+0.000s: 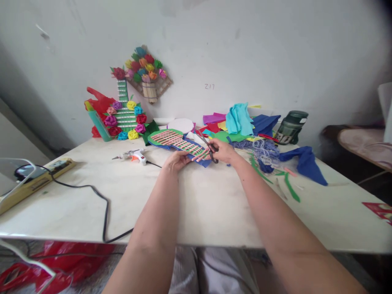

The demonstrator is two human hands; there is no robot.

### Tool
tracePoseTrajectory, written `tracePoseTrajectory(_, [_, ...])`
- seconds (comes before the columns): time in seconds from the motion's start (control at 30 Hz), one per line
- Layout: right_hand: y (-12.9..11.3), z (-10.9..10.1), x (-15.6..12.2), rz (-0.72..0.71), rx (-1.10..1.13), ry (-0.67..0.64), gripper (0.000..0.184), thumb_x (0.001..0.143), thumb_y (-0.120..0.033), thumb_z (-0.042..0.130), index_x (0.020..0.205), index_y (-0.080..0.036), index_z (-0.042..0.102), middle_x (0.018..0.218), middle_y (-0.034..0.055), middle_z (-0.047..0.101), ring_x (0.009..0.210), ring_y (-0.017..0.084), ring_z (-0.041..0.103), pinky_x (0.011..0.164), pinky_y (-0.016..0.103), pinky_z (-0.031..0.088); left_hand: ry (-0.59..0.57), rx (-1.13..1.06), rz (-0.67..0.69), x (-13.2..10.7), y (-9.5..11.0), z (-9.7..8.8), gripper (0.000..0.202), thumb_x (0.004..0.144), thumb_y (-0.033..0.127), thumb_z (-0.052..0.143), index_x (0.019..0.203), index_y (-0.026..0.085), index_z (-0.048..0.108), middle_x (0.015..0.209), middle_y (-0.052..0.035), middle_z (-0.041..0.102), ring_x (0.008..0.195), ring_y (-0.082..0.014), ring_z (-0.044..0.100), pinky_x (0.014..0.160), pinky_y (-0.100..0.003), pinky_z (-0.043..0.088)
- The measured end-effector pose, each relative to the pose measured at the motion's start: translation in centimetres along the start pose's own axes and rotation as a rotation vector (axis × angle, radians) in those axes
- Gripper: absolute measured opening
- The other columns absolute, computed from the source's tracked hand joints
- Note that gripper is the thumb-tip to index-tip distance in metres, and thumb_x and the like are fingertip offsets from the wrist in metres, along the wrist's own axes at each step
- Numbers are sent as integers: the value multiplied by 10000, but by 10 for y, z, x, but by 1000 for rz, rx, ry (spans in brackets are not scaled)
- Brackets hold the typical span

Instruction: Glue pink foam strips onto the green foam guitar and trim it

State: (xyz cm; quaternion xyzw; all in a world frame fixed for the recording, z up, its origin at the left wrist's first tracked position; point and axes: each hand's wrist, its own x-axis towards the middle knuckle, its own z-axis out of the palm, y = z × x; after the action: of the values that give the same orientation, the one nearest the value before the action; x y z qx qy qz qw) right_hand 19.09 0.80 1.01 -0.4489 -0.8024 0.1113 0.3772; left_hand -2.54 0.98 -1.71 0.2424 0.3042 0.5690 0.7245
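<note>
A green guitar-shaped craft panel (167, 138), crossed by rows of pinkish sticks and pale string, lies over a blue sheet in front of me. My left hand (177, 160) is closed on its near edge, with the fingertips partly hidden under it. In my right hand (223, 150) is a pair of scissors (212, 152), gripped by the dark handles. Their blades point up and left, over the panel's narrow right end. Whether the blades touch the panel, I cannot tell.
Left of the panel rests a glue gun (138, 157), its black cord (105, 212) running across the table (211, 212). A finished paper-flower guitar (126, 112) leans behind. Right are blue yarn (266, 151), coloured paper (239, 118), green scraps (290, 188) and a dark bottle (290, 127).
</note>
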Motion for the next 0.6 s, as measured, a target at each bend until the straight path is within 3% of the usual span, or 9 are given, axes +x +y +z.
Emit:
tracePoseTrajectory(0.13, [-11,-1,0,-10,-11,-72,472,560,-260,772,1002,-218,611,742,-33,661,685,144,610,641,241,445,-12,-1,8,0,0,-2,476,725,-121,449,1118,112,581,841,-71,716,723,-177,701,782,-334,585])
tracePoseTrajectory(0.4, [-16,-1,0,-53,-91,-2,352,650,-220,679,1000,-230,643,740,-29,673,706,149,627,624,229,433,-60,45,84,-4,0,3,520,713,-125,461,1148,128,589,882,-61,716,732,-163,692,755,-296,579])
tracePoseTrajectory(0.6, [-28,-6,-1,-114,-266,11,361,686,-137,593,1018,-251,676,802,1,711,756,185,649,630,249,437,-63,64,115,-3,-1,6,557,709,-132,472,1185,136,577,904,-54,716,720,-150,687,702,-245,568])
